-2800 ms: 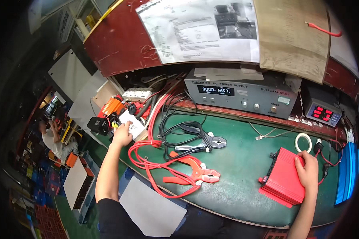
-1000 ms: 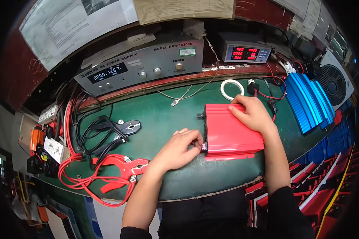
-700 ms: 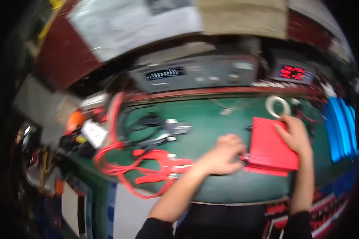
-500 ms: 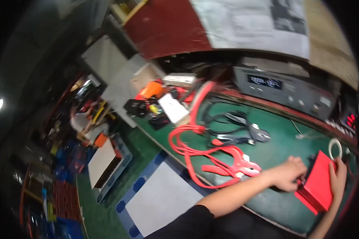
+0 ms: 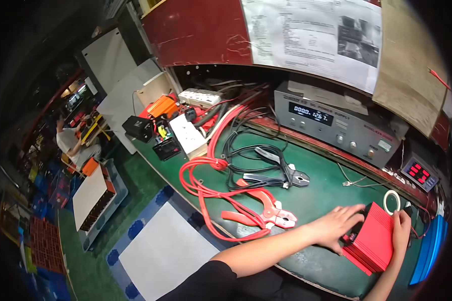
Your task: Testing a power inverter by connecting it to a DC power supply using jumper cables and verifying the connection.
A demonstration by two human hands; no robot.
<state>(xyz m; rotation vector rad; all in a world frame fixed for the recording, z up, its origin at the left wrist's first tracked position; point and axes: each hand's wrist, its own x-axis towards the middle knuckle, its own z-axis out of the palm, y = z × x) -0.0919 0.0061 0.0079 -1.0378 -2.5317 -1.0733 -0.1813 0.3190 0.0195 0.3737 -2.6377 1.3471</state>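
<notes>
A red ribbed metal box (image 5: 370, 241) rests on the green bench top at the right, its dark end with small red terminal parts facing left. My left hand (image 5: 334, 227) is at that end, fingers and thumb spread, fingertips close to or touching the box's edge. My right hand (image 5: 401, 230) grips the box along its right side, some fingers hidden behind it. To the left lie red clamp pliers (image 5: 266, 213) on a thick red cable (image 5: 206, 198). Beyond them sit black-handled clamp pliers (image 5: 281, 178) with a black cable (image 5: 231, 155).
A grey power supply (image 5: 336, 123) with a lit display stands at the back. Near it are a small red-digit meter (image 5: 420, 173), a tape roll (image 5: 391, 201) and a blue ribbed case (image 5: 430, 251). White sheets cover stacks on the left; a person (image 5: 75, 145) sits far off.
My left hand's fingers, bent at the box's terminal end before, are now spread apart. The view has shifted right, bringing the blue case into sight. My right hand stays on the box.
</notes>
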